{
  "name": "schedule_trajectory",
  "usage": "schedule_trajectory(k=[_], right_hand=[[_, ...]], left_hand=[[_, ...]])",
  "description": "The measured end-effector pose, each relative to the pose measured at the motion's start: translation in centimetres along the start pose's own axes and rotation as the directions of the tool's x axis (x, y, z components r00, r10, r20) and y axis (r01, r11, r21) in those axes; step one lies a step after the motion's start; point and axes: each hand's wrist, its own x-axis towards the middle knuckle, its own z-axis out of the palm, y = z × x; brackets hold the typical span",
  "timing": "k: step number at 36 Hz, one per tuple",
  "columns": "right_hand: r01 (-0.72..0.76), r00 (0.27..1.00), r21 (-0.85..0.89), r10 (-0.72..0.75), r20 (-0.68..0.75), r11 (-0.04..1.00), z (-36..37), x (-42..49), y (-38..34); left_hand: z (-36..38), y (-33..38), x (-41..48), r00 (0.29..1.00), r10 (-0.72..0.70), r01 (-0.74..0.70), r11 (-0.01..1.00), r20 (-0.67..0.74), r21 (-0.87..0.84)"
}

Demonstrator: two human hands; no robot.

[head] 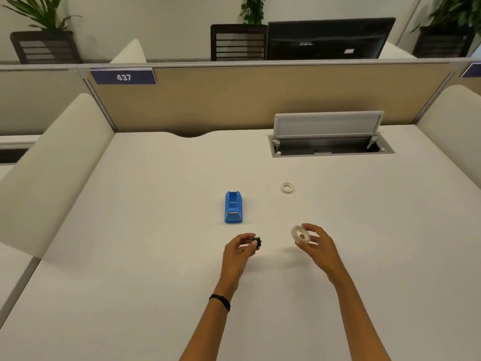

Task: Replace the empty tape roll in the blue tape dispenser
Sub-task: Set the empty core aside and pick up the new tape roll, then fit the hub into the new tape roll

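Observation:
The blue tape dispenser (233,207) stands on the white desk with its roll bay showing no roll. Just in front of it, my left hand (240,247) pinches a small black spindle (257,241) at the fingertips. To the right, my right hand (316,243) holds a clear tape roll (301,233) by its rim, lifted above the desk. A smaller whitish tape ring (287,188) lies flat on the desk, behind my right hand and to the right of the dispenser.
An open cable hatch (330,147) with its raised grey lid sits at the back right of the desk (156,256). A tan partition (234,100) closes the far edge. Cream side panels (52,162) flank the desk left and right.

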Motion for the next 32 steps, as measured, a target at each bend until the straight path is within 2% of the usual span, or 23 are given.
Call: schedule_trajectory(k=[8,13,20,32], right_hand=[[0.104,0.986,-0.058,-0.095,0.135,0.993,1.1,-0.6,-2.1],[0.178,0.965,-0.156,-0.142,0.219,0.972,2.0,-0.6,-3.1],[0.237,0.922,-0.279,-0.124,0.367,0.931,3.6,-0.2,-4.3],[0.282,0.910,-0.235,-0.182,0.372,0.930,5.1,1.0,-5.5]], left_hand=[[0.2,1.2,-0.3,0.998,0.062,-0.062,0.998,-0.013,0.007],[0.4,1.8,-0.2,0.992,0.122,-0.120,0.991,-0.042,0.052],[0.6,2.3,0.3,0.985,0.175,-0.174,0.978,0.003,0.116],[0.8,2.7,1.9,0.986,0.166,-0.161,0.970,-0.015,0.181]])
